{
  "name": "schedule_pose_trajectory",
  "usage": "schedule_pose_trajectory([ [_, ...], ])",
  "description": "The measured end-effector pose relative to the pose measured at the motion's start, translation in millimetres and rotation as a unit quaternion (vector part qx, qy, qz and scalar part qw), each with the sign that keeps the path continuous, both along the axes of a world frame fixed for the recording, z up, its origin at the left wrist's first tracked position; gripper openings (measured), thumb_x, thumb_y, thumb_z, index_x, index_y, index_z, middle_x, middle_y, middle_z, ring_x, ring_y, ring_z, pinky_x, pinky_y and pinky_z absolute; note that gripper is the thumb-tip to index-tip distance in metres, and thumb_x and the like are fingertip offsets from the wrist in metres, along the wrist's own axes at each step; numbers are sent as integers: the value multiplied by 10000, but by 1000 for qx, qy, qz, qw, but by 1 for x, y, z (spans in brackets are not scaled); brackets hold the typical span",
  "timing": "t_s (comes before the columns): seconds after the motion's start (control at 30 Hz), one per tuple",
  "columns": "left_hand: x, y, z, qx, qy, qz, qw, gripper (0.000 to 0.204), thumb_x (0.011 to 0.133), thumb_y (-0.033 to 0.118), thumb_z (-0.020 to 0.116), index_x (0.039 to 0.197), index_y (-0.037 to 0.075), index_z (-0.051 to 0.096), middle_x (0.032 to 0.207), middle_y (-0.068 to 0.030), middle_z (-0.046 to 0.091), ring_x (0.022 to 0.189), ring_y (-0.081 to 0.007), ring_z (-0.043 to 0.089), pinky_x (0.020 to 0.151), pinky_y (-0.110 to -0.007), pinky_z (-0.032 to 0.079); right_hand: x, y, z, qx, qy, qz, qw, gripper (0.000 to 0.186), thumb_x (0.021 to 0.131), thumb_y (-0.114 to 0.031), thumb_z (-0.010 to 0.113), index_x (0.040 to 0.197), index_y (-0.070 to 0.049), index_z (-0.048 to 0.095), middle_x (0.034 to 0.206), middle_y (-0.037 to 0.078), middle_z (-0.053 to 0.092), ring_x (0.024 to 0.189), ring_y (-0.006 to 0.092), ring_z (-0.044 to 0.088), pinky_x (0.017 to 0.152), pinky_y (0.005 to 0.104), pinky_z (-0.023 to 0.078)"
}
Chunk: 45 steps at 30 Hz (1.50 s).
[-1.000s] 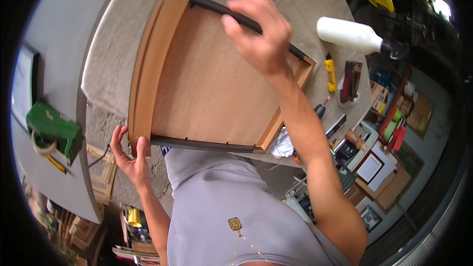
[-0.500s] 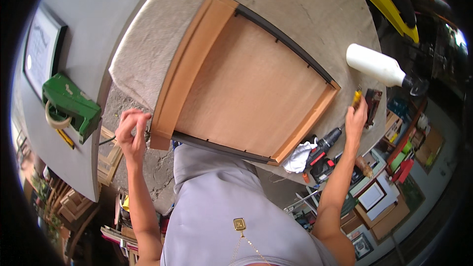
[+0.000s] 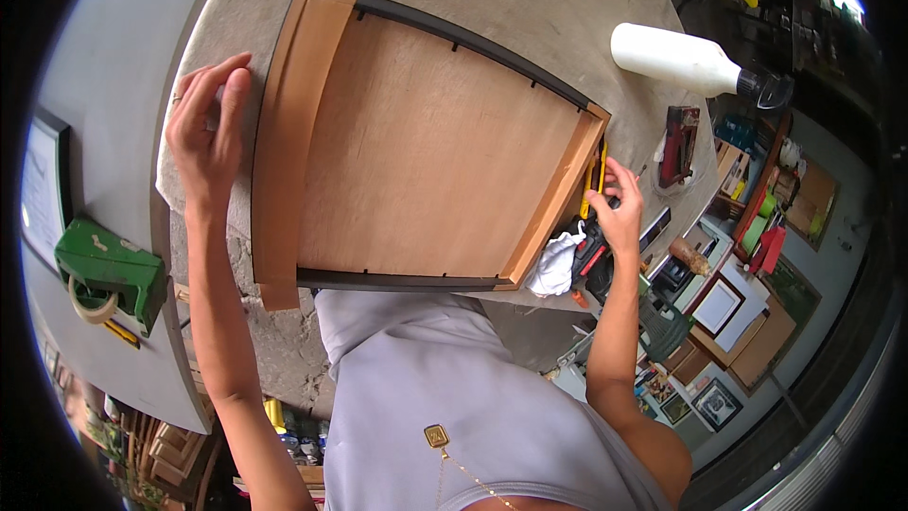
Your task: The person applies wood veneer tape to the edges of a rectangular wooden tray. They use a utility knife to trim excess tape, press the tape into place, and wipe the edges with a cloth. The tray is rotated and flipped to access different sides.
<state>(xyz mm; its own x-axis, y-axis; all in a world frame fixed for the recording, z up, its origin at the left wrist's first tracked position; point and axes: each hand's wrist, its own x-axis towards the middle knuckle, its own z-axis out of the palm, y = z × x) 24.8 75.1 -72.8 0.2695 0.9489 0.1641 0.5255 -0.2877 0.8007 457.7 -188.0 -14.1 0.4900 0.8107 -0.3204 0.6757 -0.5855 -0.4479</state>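
Observation:
A picture frame (image 3: 426, 282) with black edges lies face down, its thin wooden backing (image 3: 416, 151) held by small black tabs. Along its left side runs a wide strip of brown tape (image 3: 288, 132), whose near end hangs past the frame's corner. My left hand (image 3: 208, 132) is beside that left side, fingers loosely stretched and holding nothing. At the frame's right side, my right hand (image 3: 619, 208) grips a yellow-and-black utility knife (image 3: 593, 178) between thumb and fingers; its blade tip cannot be made out.
The frame rests on a cloth-covered table (image 3: 530, 0). To the right are a white spray bottle (image 3: 672, 59), a dark red tool (image 3: 678, 147), a white rag (image 3: 555, 265) and a partly hidden black-and-red drill (image 3: 588, 251). A green tape dispenser (image 3: 112, 270) stands at left.
My right hand has brought the utility knife leftward to the frame's right side. My left hand has moved up along the left side and its fingers have loosened. The view has shifted.

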Motion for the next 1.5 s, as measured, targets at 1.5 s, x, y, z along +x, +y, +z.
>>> schedule_pose_trajectory([
  [1.5,32,52,-12,118,80,-5,990,242,848,383,702,811,154,770,672,39,587,688,-128,488,711,-307,332,-161,255,18,72,121,392,909,404,862,40,528,1255,-50,502,1079,249,621,935,426,625,770,427,512],
])
